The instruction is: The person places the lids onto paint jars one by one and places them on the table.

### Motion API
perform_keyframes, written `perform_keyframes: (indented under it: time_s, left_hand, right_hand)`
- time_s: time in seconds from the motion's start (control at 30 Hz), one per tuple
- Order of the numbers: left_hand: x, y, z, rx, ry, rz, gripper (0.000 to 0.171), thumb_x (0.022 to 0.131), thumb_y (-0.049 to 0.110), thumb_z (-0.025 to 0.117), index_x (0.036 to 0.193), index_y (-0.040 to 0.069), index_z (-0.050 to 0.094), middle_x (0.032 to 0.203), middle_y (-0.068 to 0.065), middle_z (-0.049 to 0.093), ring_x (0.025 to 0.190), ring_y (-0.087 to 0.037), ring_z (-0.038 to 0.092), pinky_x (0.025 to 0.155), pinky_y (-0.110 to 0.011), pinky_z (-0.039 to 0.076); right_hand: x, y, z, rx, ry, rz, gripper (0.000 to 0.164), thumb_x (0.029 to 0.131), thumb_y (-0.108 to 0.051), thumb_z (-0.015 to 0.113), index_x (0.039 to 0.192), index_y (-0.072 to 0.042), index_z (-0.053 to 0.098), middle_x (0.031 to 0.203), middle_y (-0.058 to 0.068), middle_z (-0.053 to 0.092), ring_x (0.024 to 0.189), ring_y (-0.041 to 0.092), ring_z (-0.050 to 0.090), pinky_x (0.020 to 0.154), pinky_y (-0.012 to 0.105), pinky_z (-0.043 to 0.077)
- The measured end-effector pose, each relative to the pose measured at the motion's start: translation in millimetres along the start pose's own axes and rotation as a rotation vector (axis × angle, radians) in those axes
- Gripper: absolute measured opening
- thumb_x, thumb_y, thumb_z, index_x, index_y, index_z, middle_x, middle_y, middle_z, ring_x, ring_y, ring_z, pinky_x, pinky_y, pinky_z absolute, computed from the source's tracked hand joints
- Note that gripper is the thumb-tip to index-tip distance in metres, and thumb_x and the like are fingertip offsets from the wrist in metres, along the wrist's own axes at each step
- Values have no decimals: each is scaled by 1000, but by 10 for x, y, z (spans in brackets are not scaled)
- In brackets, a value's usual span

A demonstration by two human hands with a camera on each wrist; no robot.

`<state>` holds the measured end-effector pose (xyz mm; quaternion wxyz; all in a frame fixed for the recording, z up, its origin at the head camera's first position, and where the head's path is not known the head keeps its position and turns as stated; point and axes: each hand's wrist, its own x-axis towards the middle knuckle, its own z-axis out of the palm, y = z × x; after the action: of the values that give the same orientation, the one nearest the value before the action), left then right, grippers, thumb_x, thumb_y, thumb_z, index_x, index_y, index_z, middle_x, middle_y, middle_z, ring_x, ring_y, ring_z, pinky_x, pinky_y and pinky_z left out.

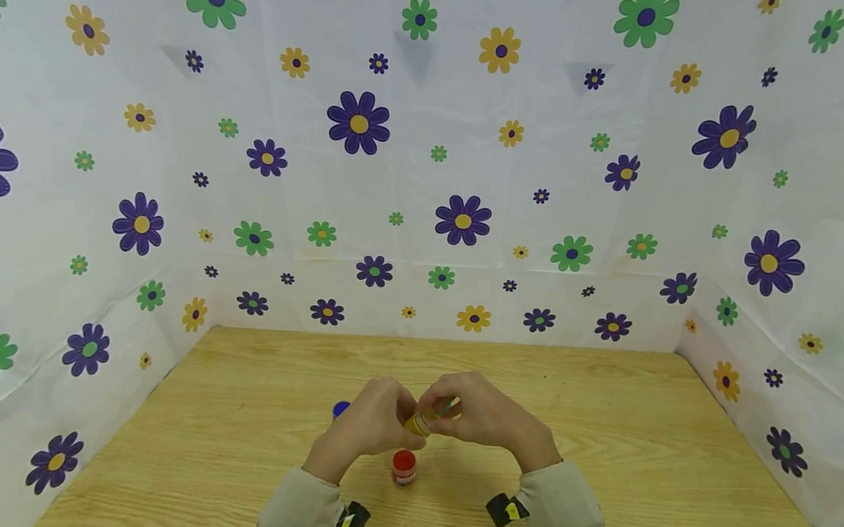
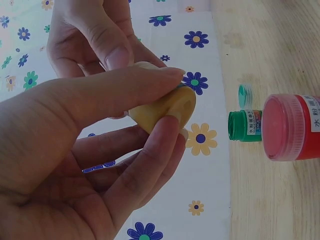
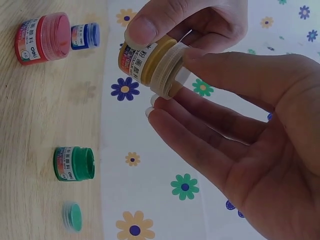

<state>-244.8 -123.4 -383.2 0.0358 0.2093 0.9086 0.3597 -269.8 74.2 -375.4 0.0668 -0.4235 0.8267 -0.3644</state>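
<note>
We see a white cloth backdrop printed with green, yellow and purple flowers standing behind a pale wood-grain desk. Above the desk, our left hand has its fingers clamped round the body of a small round yellow paint jar; our right hand pinches its translucent ribbed plastic lid between thumb and fingertips. The jar is thus held tilted between both hands, clear of the wood.

In the head view our fingers cover much of it; in the left wrist view its label is out of sight. Its body is yellow, with a white and multicoloured printed label, and the lid sits at its mouth.

A lidded red paint jar stands nearer us, with a lidded blue paint jar, partly hidden by our left hand in the head view. A green paint jar stands uncapped, its green-stained round lid just beside it.
</note>
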Motion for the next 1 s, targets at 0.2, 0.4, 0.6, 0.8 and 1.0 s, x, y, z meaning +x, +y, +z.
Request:
perform_keyframes:
  time_s: [0.2, 0.4, 0.6, 0.8, 1.0]
  left_hand:
    - [3, -1, 2, 13, 5, 4, 17, 67, 12, 84, 80, 7, 74, 72, 0, 71, 61, -7, 61, 55, -22, 52]
    - [4, -9, 6, 3, 5, -8, 17, 68, 12, 83, 81, 6, 73, 74, -1, 71, 63, -8, 61, 56, -23, 52]
    - [10, -28, 8, 3, 5, -9, 19, 68, 14, 84, 82, 7, 74, 77, -1, 72, 65, -7, 63, 59, -23, 53]
    - [9, -26, 5, 3, 2, 0, 17, 68, 13, 84, 82, 8, 75, 76, 1, 72, 63, -7, 62, 57, -22, 52]
    - [2, -16, 3, 0, 4, 7, 17, 68, 12, 84, 81, 7, 74, 74, -1, 72, 62, -8, 61, 56, -22, 51]
  right_hand:
    - [10, -6, 2, -32, -7, 35, 19, 87, -14, 69, 105, -11, 71, 99, -1, 70, 84, 7, 64, 76, 19, 54]
    - [-4, -29, -12, -14, 1, 55, 22, 87, -15, 69, 108, -9, 69, 103, 1, 69, 89, 13, 66, 78, 20, 54]
    - [-21, -29, -22, 11, 12, 26, 22, 85, -8, 70, 107, -8, 68, 107, 4, 66, 95, 19, 65, 79, 22, 55]
    - [1, -6, 5, 5, 7, 0, 22, 82, -3, 72, 101, -14, 70, 106, 0, 66, 97, 17, 63, 80, 26, 56]
    - [14, 3, 25, 1, 7, -6, 19, 82, -4, 71, 98, -14, 72, 101, -1, 67, 94, 14, 63, 78, 23, 56]
